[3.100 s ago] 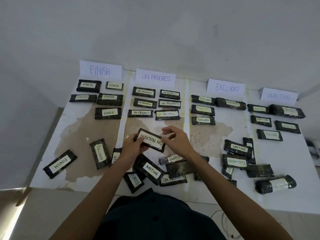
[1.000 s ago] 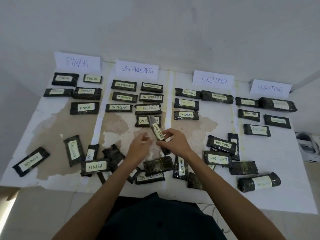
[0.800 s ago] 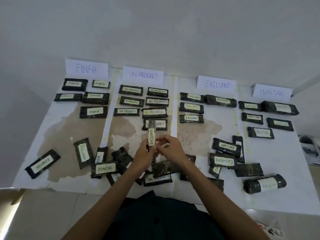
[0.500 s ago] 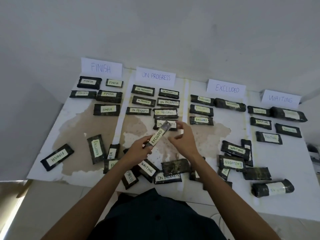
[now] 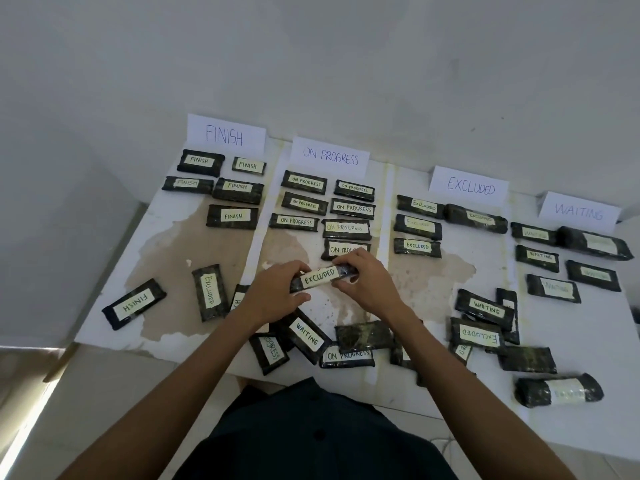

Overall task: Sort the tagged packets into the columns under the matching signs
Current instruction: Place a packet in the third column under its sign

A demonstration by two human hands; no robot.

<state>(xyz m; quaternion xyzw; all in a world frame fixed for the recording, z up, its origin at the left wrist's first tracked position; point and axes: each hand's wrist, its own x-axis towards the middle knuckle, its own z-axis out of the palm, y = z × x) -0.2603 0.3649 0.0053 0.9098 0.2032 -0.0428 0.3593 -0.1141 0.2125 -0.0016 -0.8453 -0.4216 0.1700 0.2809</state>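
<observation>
**Head view**

A dark packet tagged EXCLUDED [image 5: 320, 278] is held in both hands at the centre of the frame. Its label is turned to the camera and its long axis is tilted slightly up to the right.

- The packet's left end is grasped by the left hand [image 5: 273, 296]; the fingers [image 5: 292, 269] are curled over the top edge and the thumb is set beneath.
- The packet's right end is grasped by the right hand [image 5: 367, 282]; the fingers [image 5: 349, 258] are curled round it.
- The packet is located just below the lowest ON PROGRESS packet [image 5: 344, 249], part of which is covered by the right hand.

Four paper signs are stood along the far edge of the surface [image 5: 571, 327], across the upper half of the frame:

- The FINISH sign [image 5: 225, 135], with five packets laid below it.
- The ON PROGRESS sign [image 5: 330, 156], with seven packets laid below it.
- The EXCLUDED sign [image 5: 469, 186], with four packets laid below it.
- The WAITING sign [image 5: 578, 213], with five packets laid below it.

Unsorted packets are spread across the lower half of the frame:

- A FINISH packet [image 5: 133, 304] is placed at the lower left, and an upright EXCLUDED packet [image 5: 210, 292] is placed near it.
- A WAITING packet [image 5: 306, 336] and a further ON PROGRESS packet [image 5: 346, 355] are overlapped in a heap beneath the forearms.
- A second heap and a taped roll [image 5: 559, 391] are located at the lower right.
</observation>
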